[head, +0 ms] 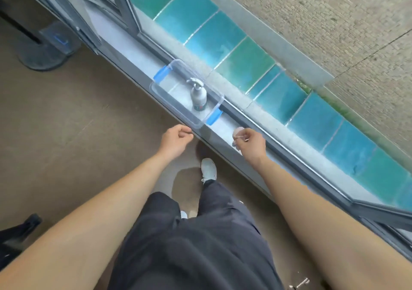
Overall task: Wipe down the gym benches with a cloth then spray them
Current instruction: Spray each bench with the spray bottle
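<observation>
Fingers of the right hand (252, 143) pinch a pale cloth (236, 133) on the windowsill (142, 62), just right of the clear container (175, 107); left hand (176, 139) fingers curl together, empty, at its near corner. Spray bottle (199, 95) stands upright inside it.

Head view, looking down at a grey window sill (225, 131). Clear plastic box (174, 107) with blue latches (161, 72) sits on the sill, white spray bottle (198, 95) upright inside it. Left hand (176, 139) has its fingers curled with nothing visible in them, just beside the box's near corner; contact unclear. Right hand (252, 143) pinches a pale cloth (236, 133) over the sill, right of the box. Teal tiles (223, 37) run outside the window. Below: dark trousers (194, 234), white shoe (209, 168), brown floor (78, 122)
</observation>
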Motion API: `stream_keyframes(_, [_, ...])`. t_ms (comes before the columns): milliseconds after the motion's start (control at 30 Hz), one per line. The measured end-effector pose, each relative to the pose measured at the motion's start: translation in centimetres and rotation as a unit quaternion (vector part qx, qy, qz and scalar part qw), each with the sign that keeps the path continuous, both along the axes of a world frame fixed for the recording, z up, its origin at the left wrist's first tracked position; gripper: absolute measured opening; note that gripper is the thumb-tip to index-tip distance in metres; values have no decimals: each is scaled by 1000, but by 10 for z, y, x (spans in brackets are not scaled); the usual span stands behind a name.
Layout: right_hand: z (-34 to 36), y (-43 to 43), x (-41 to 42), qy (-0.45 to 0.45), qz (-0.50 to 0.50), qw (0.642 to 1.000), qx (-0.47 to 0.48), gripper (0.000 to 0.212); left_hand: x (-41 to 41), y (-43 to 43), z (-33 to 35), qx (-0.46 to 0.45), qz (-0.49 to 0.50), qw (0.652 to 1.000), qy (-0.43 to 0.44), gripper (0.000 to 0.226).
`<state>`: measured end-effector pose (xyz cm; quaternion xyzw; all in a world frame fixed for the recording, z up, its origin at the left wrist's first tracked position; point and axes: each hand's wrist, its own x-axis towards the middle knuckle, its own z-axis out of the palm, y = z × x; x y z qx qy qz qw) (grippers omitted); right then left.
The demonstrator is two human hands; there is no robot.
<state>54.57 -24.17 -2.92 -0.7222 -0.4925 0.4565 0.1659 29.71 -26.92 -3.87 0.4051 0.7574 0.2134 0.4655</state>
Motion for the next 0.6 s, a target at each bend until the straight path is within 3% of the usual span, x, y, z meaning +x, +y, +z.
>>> stream_keyframes(100, [-24, 34, 11, -9, 2, 1000, -29, 19, -7, 58, -10, 3, 13, 1000, 18, 18])
stream_keyframes(233, [-51, 61, 21, -43, -16, 996, -80, 16, -16, 115, -21, 14, -22, 998, 64, 46])
stream_keyframes(400, [-53, 60, 21, -93, -22, 985, -147, 46, -14, 163, -39, 30, -105, 992, 60, 74])
stream_keyframes(467, [-54, 52, 19, -79, -22, 981, -174, 42, -10, 170, -43, 30, -124, 990, 53, 68])
stream_keyframes(600, [-58, 36, 11, -56, -5, 979, -198, 35, -5, 177, -45, 72, -138, 979, 133, 34])
